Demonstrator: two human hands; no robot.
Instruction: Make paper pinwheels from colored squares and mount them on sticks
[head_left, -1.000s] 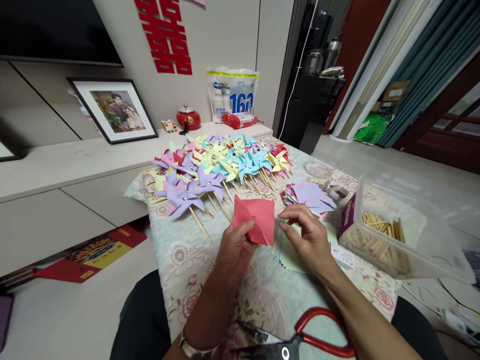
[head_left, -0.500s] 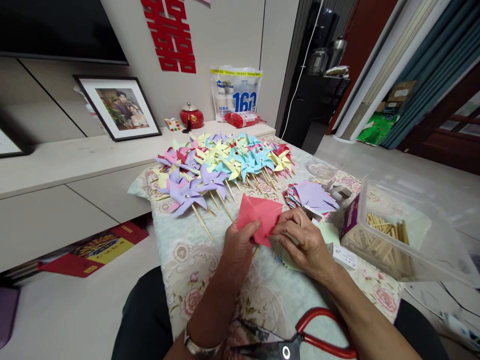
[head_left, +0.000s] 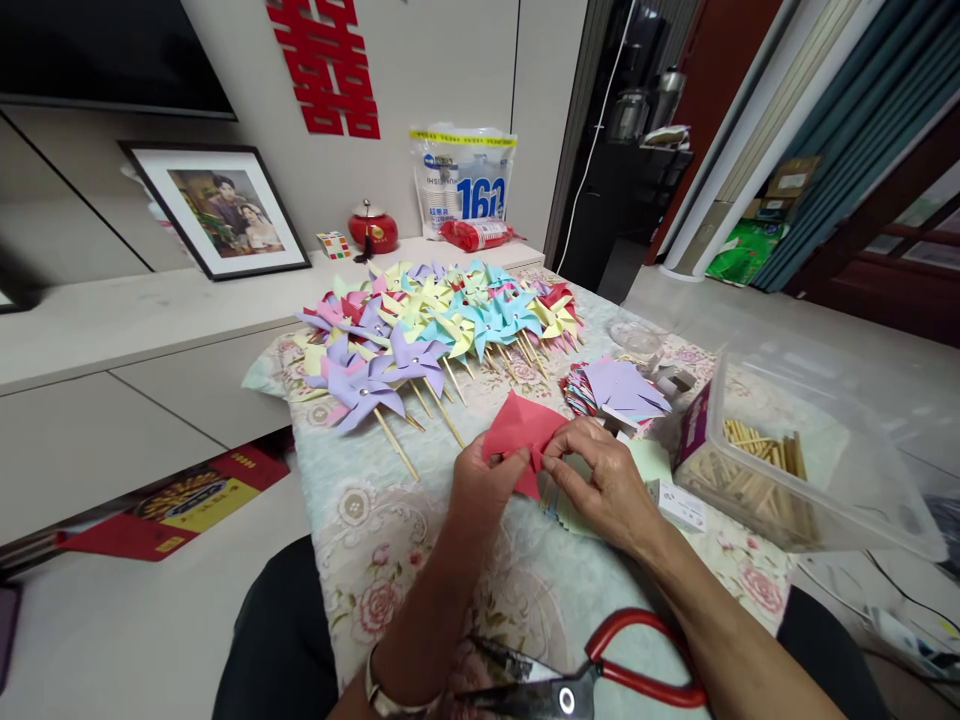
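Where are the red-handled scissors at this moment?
In the head view, the red-handled scissors lie on the floral tablecloth at the bottom edge, nearest the person, between the forearms.

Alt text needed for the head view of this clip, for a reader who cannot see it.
Two hands, left hand and right hand, pinch a red paper square over a floral tablecloth. Behind lie finished paper pinwheels on sticks; right, a clear tub of wooden sticks; nearest, red-handled scissors.
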